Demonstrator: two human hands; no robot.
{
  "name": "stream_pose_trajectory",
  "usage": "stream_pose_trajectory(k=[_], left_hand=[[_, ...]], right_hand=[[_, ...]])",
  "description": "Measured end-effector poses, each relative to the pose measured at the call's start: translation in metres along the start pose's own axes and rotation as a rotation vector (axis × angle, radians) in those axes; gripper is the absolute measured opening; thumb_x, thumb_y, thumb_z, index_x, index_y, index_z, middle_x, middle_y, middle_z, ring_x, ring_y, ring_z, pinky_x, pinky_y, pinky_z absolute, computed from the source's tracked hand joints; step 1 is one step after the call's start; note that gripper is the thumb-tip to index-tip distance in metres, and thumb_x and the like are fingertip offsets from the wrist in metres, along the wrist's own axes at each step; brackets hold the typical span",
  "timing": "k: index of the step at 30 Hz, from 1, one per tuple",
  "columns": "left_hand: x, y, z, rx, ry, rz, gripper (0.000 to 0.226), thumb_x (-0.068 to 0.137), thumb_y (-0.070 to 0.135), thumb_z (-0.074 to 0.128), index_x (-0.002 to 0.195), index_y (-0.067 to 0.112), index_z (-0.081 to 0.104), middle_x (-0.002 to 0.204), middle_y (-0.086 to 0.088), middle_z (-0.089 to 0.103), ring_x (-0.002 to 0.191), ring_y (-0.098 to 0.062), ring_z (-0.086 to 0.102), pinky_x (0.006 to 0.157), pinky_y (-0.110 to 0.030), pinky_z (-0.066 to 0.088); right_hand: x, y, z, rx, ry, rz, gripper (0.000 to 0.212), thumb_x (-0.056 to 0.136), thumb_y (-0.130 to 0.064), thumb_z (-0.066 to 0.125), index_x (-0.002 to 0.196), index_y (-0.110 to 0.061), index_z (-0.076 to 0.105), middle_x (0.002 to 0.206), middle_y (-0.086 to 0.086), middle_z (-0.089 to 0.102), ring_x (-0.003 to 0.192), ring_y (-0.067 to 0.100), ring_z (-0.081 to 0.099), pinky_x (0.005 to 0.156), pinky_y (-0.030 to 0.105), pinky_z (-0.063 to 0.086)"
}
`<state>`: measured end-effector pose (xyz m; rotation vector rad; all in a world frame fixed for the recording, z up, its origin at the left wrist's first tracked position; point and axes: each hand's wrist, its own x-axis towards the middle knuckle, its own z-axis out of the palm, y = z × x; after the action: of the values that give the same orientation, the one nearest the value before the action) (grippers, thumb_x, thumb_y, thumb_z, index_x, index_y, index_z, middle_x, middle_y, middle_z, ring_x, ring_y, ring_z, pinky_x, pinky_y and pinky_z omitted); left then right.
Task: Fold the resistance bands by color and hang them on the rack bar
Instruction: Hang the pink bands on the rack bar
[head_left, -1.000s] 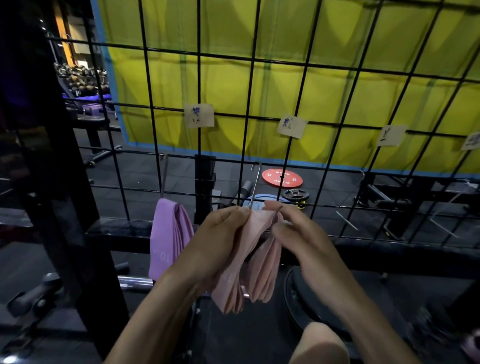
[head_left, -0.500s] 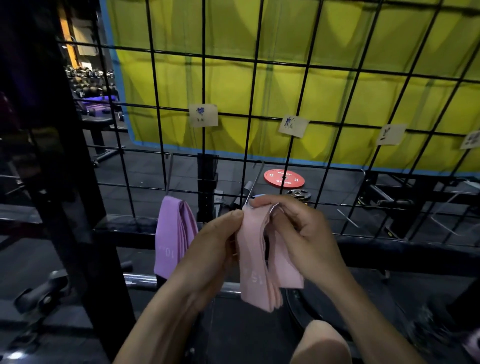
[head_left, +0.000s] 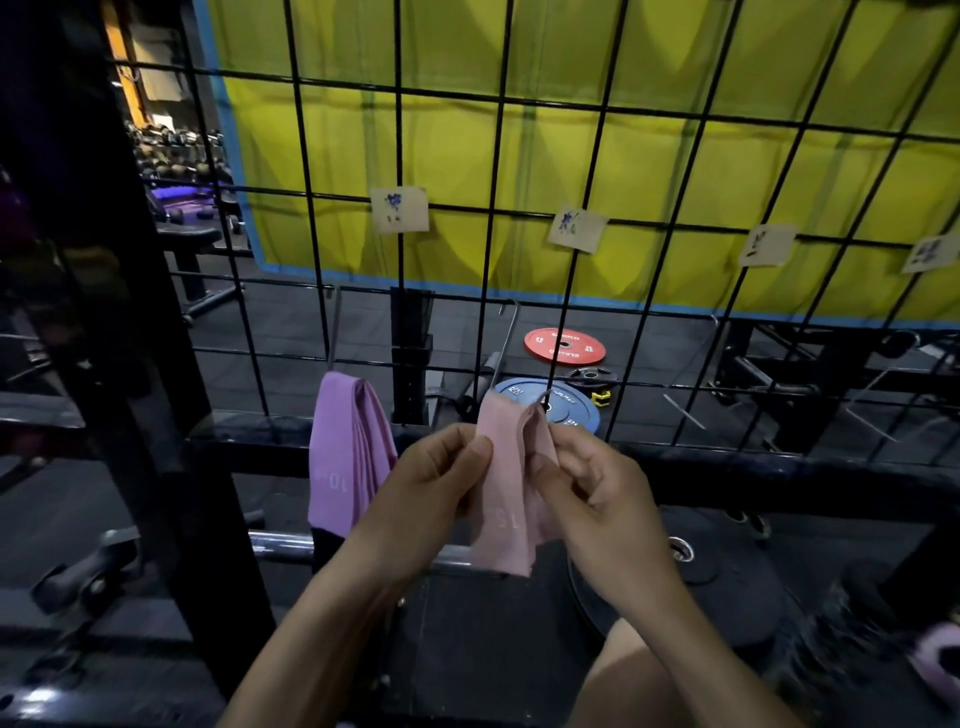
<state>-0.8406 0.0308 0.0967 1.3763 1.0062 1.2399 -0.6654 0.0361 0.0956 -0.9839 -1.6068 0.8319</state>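
- Closest to me, both hands work the pink band (head_left: 506, 483): the left hand (head_left: 434, 486) pinches its left edge between thumb and fingers, and the right hand (head_left: 592, 483) curls round the right layers.
- The band hangs folded, its top fold at the tip of a wire hook (head_left: 506, 343). Judging by that, hanging is the step in hand; next it needs slipping fully on.
- Left, the purple band (head_left: 345, 452) is already draped.
- Behind stands the wire grid (head_left: 597, 171), the hook hung from it.
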Motion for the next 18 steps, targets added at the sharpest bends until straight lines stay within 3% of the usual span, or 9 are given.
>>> stream_pose_trajectory(k=[2, 4, 6, 8, 13, 15, 18], left_hand=[[-0.004, -0.007, -0.002, 0.025, -0.015, 0.009, 0.033, 0.103, 0.036, 0.052, 0.11, 0.006, 0.064, 0.103, -0.025, 0.065, 0.091, -0.033, 0.066, 0.093, -0.055, 0.053], [-0.007, -0.014, -0.004, 0.081, -0.018, 0.014, 0.026, 0.104, 0.029, 0.05, 0.112, 0.009, 0.064, 0.102, -0.026, 0.064, 0.088, -0.036, 0.066, 0.085, -0.049, 0.058], [-0.01, -0.022, -0.006, 0.138, 0.0, 0.011, 0.022, 0.104, 0.025, 0.048, 0.112, 0.01, 0.063, 0.098, -0.023, 0.064, 0.078, -0.022, 0.067, 0.07, -0.033, 0.058], [-0.014, -0.028, -0.005, 0.145, 0.014, 0.004, 0.021, 0.103, 0.023, 0.049, 0.112, 0.009, 0.062, 0.096, -0.013, 0.068, 0.076, -0.011, 0.069, 0.065, -0.023, 0.055], [-0.021, -0.048, 0.001, 0.099, 0.098, 0.014, 0.021, 0.101, 0.019, 0.051, 0.109, 0.007, 0.066, 0.096, -0.002, 0.072, 0.086, -0.016, 0.072, 0.068, -0.026, 0.058], [-0.025, -0.055, 0.003, 0.092, 0.112, 0.035, 0.023, 0.1, 0.019, 0.051, 0.108, 0.006, 0.068, 0.096, -0.002, 0.073, 0.086, -0.014, 0.071, 0.071, -0.026, 0.057], [-0.029, -0.059, 0.003, 0.111, 0.129, 0.001, 0.028, 0.1, 0.026, 0.049, 0.108, 0.009, 0.07, 0.098, -0.008, 0.074, 0.091, -0.023, 0.072, 0.077, -0.036, 0.06]], right_hand=[[-0.005, 0.003, 0.002, 0.017, -0.014, 0.005, 0.026, 0.1, -0.003, 0.054, 0.116, -0.017, 0.068, 0.098, -0.003, 0.078, 0.091, 0.021, 0.074, 0.081, 0.045, 0.059], [-0.009, 0.007, 0.004, 0.004, -0.031, -0.001, 0.028, 0.1, -0.005, 0.055, 0.118, -0.024, 0.067, 0.094, 0.001, 0.078, 0.086, 0.032, 0.072, 0.077, 0.054, 0.057], [-0.013, 0.015, 0.006, -0.021, -0.051, -0.003, 0.032, 0.1, -0.01, 0.057, 0.121, -0.032, 0.064, 0.09, 0.004, 0.077, 0.082, 0.038, 0.071, 0.075, 0.061, 0.055], [-0.015, 0.024, 0.006, -0.047, -0.066, 0.002, 0.037, 0.099, -0.014, 0.059, 0.126, -0.039, 0.059, 0.089, 0.006, 0.077, 0.082, 0.037, 0.071, 0.074, 0.061, 0.055], [-0.02, 0.037, 0.003, -0.131, -0.042, -0.054, 0.047, 0.096, -0.015, 0.064, 0.132, -0.042, 0.052, 0.09, -0.004, 0.078, 0.079, 0.03, 0.074, 0.076, 0.056, 0.057], [-0.023, 0.037, 0.002, -0.174, -0.03, -0.084, 0.051, 0.096, -0.017, 0.065, 0.135, -0.045, 0.048, 0.088, -0.008, 0.077, 0.077, 0.026, 0.074, 0.076, 0.05, 0.058], [-0.025, 0.031, 0.001, -0.269, -0.008, -0.124, 0.047, 0.099, -0.027, 0.06, 0.142, -0.039, 0.045, 0.069, -0.018, 0.068, 0.06, 0.006, 0.062, 0.062, 0.02, 0.049]])
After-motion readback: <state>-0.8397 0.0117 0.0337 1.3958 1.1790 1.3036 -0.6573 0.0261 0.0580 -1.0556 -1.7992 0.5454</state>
